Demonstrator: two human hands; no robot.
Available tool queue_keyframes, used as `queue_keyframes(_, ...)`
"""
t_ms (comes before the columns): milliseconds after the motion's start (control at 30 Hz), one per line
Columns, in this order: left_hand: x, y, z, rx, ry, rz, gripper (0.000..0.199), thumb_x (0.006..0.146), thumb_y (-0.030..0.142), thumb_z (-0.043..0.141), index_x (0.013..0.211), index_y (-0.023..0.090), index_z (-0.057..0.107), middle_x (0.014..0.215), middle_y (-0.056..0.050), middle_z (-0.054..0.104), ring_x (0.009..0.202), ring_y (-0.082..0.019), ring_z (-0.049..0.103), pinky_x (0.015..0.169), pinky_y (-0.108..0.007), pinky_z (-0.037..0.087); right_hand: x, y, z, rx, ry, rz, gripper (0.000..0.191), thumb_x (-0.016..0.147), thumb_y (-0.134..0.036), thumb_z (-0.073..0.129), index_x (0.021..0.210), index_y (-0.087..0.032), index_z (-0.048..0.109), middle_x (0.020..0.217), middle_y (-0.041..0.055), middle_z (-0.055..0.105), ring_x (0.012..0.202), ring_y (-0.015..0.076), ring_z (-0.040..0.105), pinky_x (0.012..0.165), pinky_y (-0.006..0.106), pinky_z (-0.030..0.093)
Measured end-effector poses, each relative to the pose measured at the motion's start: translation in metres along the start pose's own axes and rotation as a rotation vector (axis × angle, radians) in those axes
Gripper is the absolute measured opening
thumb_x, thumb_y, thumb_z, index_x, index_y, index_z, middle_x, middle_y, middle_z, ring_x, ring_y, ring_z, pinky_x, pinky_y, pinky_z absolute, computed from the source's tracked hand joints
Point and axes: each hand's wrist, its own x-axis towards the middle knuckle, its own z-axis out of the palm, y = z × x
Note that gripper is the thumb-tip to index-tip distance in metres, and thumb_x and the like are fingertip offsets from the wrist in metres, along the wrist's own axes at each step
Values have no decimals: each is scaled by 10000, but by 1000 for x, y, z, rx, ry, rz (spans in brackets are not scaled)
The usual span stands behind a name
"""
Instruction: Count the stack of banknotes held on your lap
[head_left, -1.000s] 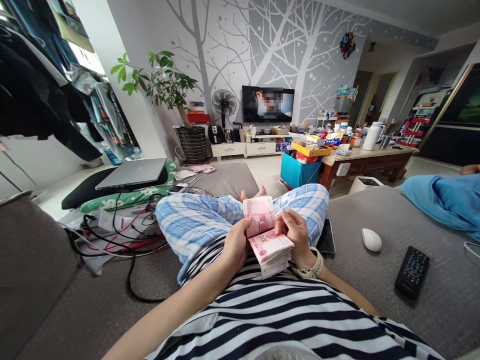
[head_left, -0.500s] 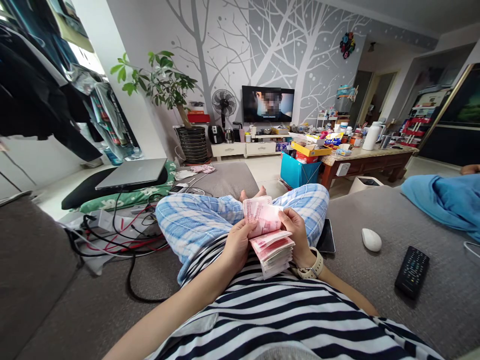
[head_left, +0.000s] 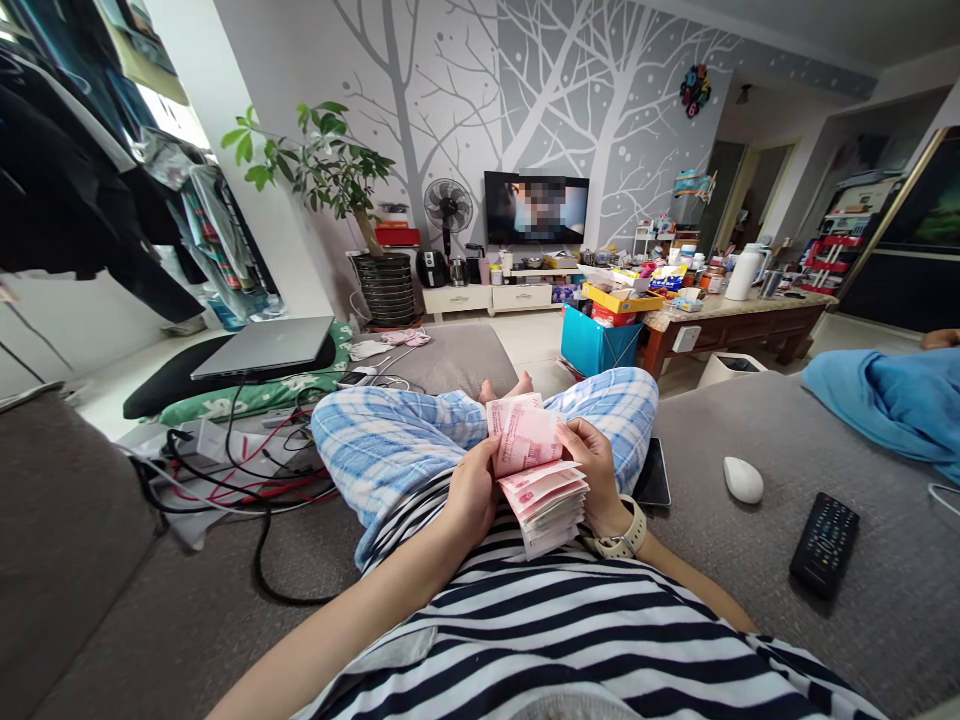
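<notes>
A thick wad of pink banknotes is held above my lap, its lower part folded toward me with the layered edges showing. My left hand is closed round the wad's left side, the thumb along the edge of the upright notes. At the upper right, my right hand pinches the notes between thumb and fingers; a pale watch band circles that wrist. Fingers behind the notes are hidden. Beneath lie my crossed legs in blue checked trousers.
On the grey sofa to my right are a phone, a white mouse, a black remote and a blue cloth by another person's hand. At left, tangled cables lie near a laptop. A cluttered table stands ahead.
My left thumb has drawn back from across the notes to their left edge, uncovering more of the upper note. The right hand stays nearly in place.
</notes>
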Motion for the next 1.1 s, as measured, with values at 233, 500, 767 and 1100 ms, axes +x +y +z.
queue_keyframes(233, 0, -1, -1, -4, 0, -14, 186, 657, 308, 673, 729, 136, 678, 688, -21, 702, 610, -159, 610, 581, -262, 483, -2, -4, 1, 10, 4, 29, 303, 780, -373, 655, 595, -189, 501, 562, -46, 414, 544, 102, 330, 520, 257, 275)
queue_keyframes(500, -1, 0, -1, 21, -9, 2, 215, 654, 328, 678, 752, 137, 683, 725, -30, 717, 658, -185, 633, 641, -293, 500, -2, -6, 2, 4, 8, 31, 305, 768, -383, 657, 591, -189, 503, 554, -46, 417, 538, 102, 333, 514, 256, 282)
queue_keyframes(767, -1, 0, -1, 16, -14, -2, 197, 661, 317, 679, 750, 142, 682, 720, -20, 710, 648, -174, 618, 630, -280, 483, -4, -7, 2, -20, 12, 28, 315, 778, -404, 653, 602, -192, 501, 568, -44, 424, 550, 106, 346, 526, 254, 298)
queue_keyframes(1100, 1, -2, -4, 37, -6, -20, 186, 663, 322, 669, 739, 152, 662, 667, 3, 674, 580, -153, 574, 573, -268, 434, -3, -7, 2, -21, 3, 30, 314, 775, -410, 655, 605, -191, 508, 564, -48, 417, 544, 104, 337, 523, 254, 293)
